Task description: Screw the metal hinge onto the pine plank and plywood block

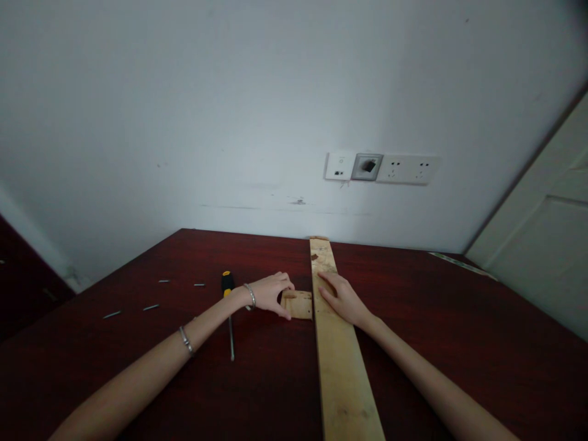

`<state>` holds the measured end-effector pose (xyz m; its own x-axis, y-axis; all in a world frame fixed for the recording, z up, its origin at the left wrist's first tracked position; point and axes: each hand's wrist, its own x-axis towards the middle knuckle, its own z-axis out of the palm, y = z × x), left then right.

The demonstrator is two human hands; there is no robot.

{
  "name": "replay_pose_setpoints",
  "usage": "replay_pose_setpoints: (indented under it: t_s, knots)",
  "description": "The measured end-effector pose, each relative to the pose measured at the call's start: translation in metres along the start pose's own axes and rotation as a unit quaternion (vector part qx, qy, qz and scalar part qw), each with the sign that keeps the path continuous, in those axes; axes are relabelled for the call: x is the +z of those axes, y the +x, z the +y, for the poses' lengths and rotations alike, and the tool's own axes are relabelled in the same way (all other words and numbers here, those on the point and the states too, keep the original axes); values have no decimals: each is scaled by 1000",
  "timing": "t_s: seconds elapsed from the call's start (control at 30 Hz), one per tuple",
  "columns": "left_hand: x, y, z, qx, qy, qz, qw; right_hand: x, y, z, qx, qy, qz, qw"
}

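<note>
A long pale wooden plank (342, 361) runs across the dark red table (436, 343) from the wall toward me. A small square wooden block (298, 304) lies against its left edge. My left hand (271, 293) is curled round the block's left side, thumb and fingers gripping it. My right hand (342, 298) lies flat on the plank with fingers stretched out, just right of the block. A screwdriver (228, 312) with a yellow and black handle lies under my left wrist.
Several screws or nails (151, 307) are scattered on the table's left part. On the white wall behind are a switch plate and sockets (381, 168). A white door (546, 245) stands at the right.
</note>
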<state>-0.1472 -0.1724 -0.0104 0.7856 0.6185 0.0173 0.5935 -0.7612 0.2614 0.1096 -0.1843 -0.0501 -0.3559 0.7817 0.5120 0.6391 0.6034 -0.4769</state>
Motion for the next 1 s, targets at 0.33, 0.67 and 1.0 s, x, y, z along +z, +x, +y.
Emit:
replay_pose_setpoints:
  t_s: [0.33,0.67,1.0]
  knots:
    - [-1,0,1,-1,1,-2,1000,-1,0,0,4,-3,-11,1000]
    - [0,0,-1,-9,5,-1,1000,-2,0,-2,4,-3,-6,1000]
    - [-1,0,0,-6,5,-2,1000,2,-2,5,4,3,-5,1000]
